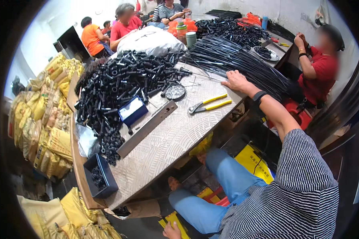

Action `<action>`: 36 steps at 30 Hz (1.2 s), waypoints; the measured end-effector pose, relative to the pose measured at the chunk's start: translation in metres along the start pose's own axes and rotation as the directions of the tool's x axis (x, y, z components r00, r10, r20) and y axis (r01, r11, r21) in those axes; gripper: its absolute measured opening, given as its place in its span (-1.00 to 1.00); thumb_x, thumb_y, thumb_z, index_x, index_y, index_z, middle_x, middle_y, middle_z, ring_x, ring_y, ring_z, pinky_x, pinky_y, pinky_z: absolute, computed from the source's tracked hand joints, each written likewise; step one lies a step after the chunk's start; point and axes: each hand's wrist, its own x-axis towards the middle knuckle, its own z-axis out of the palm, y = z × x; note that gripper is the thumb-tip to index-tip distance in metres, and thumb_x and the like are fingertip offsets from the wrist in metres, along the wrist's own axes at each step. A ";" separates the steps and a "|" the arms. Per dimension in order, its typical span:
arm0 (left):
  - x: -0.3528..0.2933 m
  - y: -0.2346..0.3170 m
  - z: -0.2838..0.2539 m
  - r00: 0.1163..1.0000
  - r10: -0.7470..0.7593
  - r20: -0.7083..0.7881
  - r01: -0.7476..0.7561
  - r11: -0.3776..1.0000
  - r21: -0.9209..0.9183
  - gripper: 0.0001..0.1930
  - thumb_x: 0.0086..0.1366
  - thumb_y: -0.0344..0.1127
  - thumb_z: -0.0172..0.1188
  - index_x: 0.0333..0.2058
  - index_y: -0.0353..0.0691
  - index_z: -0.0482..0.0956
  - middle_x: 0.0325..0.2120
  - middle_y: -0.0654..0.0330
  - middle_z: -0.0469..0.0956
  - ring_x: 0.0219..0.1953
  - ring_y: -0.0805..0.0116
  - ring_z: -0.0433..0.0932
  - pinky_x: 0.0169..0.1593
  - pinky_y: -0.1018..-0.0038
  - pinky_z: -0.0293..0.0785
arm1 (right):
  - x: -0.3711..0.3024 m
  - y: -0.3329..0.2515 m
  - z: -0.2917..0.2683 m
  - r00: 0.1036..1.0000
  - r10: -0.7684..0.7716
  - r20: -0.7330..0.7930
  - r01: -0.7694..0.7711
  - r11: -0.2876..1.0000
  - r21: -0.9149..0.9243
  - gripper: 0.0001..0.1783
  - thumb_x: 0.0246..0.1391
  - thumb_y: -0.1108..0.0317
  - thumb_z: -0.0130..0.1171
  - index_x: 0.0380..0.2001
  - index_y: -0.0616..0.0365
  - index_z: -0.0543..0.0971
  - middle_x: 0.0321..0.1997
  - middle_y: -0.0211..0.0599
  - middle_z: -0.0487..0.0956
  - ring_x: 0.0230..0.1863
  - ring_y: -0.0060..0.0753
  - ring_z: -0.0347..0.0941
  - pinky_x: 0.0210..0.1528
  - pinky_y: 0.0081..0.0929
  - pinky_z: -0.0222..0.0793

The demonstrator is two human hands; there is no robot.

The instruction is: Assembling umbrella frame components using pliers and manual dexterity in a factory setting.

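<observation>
At the table's right edge, my right hand [239, 83] rests with its fingers bent down and together. The end of a thin rod [206, 77] reaches its fingertips, and the rod runs left toward the black parts. Just beyond the hand lies a large bundle of long black rods [235, 59]. Cutting pliers with yellow handles [209, 104] lie on the table, left of my right forearm. My left hand [171, 231] hangs low at the bottom of the view, beside a yellow sheet [175, 219]. Its fingers look loosely apart, with part of the hand cut off.
Black tubular parts [123, 79] are heaped on the table [159, 147]. Around them are a flat metal bar [147, 128], a round dish [175, 92], a blue box [132, 110] and a dark bin [99, 175]. Yellow sacks [44, 119] stand left. A co-worker [319, 67] sits right; others sit behind.
</observation>
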 end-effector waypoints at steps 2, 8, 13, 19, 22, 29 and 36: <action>-0.009 0.040 -0.034 0.962 -0.147 0.230 0.159 0.987 -0.034 -0.58 0.15 0.01 0.05 -0.13 -0.14 0.52 -0.09 -0.18 0.39 0.08 0.00 0.27 0.09 0.28 0.21 | -0.001 -0.005 -0.004 1.000 0.027 0.012 -0.027 0.999 0.037 -0.45 0.00 -0.04 0.00 -0.28 0.34 0.47 -0.22 0.01 0.45 -0.13 0.00 0.34 -0.01 -0.20 0.25; -0.028 0.104 -0.044 0.989 0.074 0.132 -0.039 0.968 -0.249 -0.63 0.20 -0.13 0.01 -0.18 -0.32 0.50 -0.21 -0.12 0.48 -0.09 -0.06 0.40 0.05 0.30 0.24 | 0.021 -0.010 -0.019 0.987 -0.091 0.134 0.113 0.979 -0.168 -0.80 -0.20 0.44 0.02 -0.43 0.25 0.55 -0.32 -0.06 0.52 -0.24 -0.14 0.44 -0.29 -0.28 0.33; -0.012 0.100 -0.031 0.989 0.112 0.101 -0.103 0.991 -0.084 -0.67 0.17 -0.12 0.03 -0.21 -0.20 0.53 -0.24 -0.06 0.50 -0.14 -0.03 0.41 0.13 0.22 0.11 | 0.038 -0.012 -0.032 0.968 0.056 0.245 -0.037 0.996 -0.082 -0.78 -0.23 0.38 0.04 -0.46 0.17 0.59 -0.39 -0.16 0.57 -0.31 -0.17 0.51 -0.33 -0.31 0.35; -0.023 0.083 -0.017 0.980 0.186 0.074 -0.184 0.982 -0.035 -0.66 0.19 -0.09 0.00 -0.15 -0.16 0.49 -0.18 -0.08 0.45 -0.06 -0.05 0.35 0.16 0.13 0.02 | 0.056 0.012 -0.047 0.983 0.037 -0.178 -0.041 0.999 -0.023 -0.82 -0.22 0.41 0.01 -0.54 0.26 0.54 -0.40 -0.09 0.57 -0.39 -0.09 0.53 -0.41 -0.25 0.43; -0.027 0.090 -0.028 0.977 0.172 0.129 -0.162 0.983 -0.088 -0.67 0.21 -0.11 -0.04 -0.18 -0.19 0.49 -0.21 -0.11 0.46 -0.11 -0.09 0.38 0.04 0.17 0.18 | 0.072 0.008 -0.084 0.998 -0.060 -0.008 0.056 0.972 -0.227 -0.84 -0.19 0.40 0.01 -0.52 0.15 0.57 -0.43 -0.19 0.58 -0.39 -0.16 0.54 -0.40 -0.28 0.43; -0.027 0.099 -0.031 0.956 0.278 0.091 -0.246 0.933 -0.263 -0.67 0.26 -0.14 -0.12 -0.26 -0.28 0.47 -0.46 -0.18 0.47 -0.36 -0.21 0.43 -0.29 0.12 0.35 | 0.084 0.021 -0.150 0.996 0.080 -0.033 -0.084 0.989 -0.122 -0.69 -0.01 0.19 -0.04 -0.39 0.20 0.56 -0.30 -0.08 0.55 -0.19 -0.05 0.48 -0.19 -0.22 0.39; -0.029 0.100 -0.031 0.963 0.213 0.164 -0.177 0.962 -0.207 -0.65 0.27 -0.16 -0.15 -0.20 -0.31 0.45 -0.38 -0.19 0.48 -0.30 -0.19 0.44 -0.23 0.15 0.37 | 0.090 0.018 -0.157 0.971 0.149 -0.185 -0.036 0.863 0.504 -0.59 -0.01 0.14 -0.06 -0.33 0.34 0.48 -0.24 0.13 0.48 -0.15 0.03 0.42 -0.13 -0.23 0.31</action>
